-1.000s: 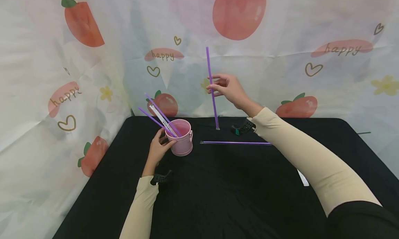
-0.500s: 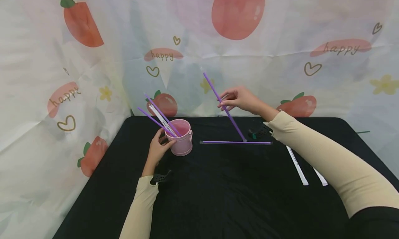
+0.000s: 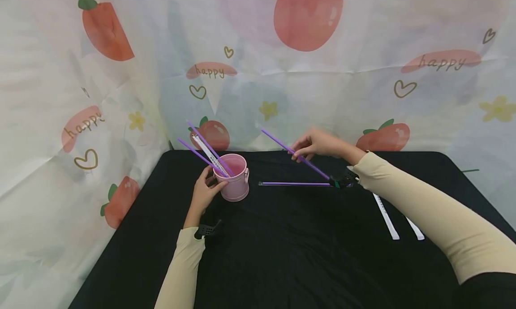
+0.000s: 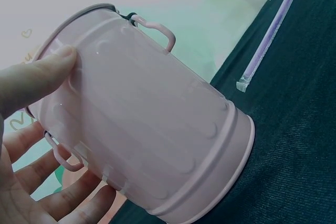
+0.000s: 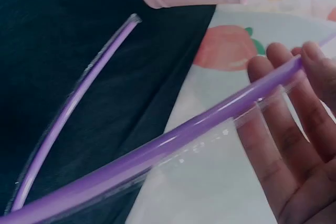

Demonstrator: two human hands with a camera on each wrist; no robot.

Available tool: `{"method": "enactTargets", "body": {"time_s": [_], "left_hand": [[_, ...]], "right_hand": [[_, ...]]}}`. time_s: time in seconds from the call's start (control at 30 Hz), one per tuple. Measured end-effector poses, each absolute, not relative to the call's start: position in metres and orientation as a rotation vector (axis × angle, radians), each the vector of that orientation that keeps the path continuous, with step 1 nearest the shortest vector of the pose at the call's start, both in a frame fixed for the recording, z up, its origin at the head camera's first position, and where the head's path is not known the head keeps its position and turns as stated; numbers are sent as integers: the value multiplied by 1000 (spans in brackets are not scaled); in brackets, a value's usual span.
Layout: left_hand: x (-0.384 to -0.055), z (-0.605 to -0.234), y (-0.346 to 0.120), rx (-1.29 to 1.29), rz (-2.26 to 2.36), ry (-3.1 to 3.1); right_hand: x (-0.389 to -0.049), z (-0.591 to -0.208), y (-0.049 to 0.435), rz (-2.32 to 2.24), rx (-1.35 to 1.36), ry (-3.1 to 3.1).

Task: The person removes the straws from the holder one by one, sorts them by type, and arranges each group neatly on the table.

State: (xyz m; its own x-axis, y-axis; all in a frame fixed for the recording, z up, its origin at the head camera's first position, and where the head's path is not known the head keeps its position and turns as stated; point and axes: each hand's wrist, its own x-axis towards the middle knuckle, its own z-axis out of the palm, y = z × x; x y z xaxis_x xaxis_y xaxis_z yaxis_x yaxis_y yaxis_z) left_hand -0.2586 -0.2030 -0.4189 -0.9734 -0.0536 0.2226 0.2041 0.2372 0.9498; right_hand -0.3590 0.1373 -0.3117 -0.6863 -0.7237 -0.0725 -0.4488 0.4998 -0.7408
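Observation:
My left hand (image 3: 204, 192) grips the pink metal bucket (image 3: 235, 190) near its rim; in the left wrist view the thumb (image 4: 55, 69) presses its side. Leaning left inside the bucket are purple straws (image 3: 198, 152) and white straws printed with dark marks (image 3: 207, 151). My right hand (image 3: 318, 144) pinches a purple straw (image 3: 278, 140) between thumb and fingers, slanting down to the right above the table. Clear wrap shows around this straw (image 5: 184, 134) in the right wrist view. Another wrapped purple straw (image 3: 298, 184) lies on the black cloth below it.
Two white paper-wrapped strips, a nearer one (image 3: 386, 217) and one partly under the right sleeve (image 3: 414, 228), lie at the table's right. The black cloth (image 3: 306, 255) covers the table. A fruit-printed curtain (image 3: 322, 94) hangs behind and at the left.
My right hand has come down and to the right with the straw, which has tipped from nearly upright to a low slant. The left hand and bucket have stayed put.

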Motion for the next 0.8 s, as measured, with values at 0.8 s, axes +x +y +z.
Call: {"method": "enactTargets", "body": {"time_s": [0.8], "left_hand": [[-261,-420,-204,-167,-1805,-2298]], "right_hand": [[-361,-368,143,-751,-909,2219]]}}
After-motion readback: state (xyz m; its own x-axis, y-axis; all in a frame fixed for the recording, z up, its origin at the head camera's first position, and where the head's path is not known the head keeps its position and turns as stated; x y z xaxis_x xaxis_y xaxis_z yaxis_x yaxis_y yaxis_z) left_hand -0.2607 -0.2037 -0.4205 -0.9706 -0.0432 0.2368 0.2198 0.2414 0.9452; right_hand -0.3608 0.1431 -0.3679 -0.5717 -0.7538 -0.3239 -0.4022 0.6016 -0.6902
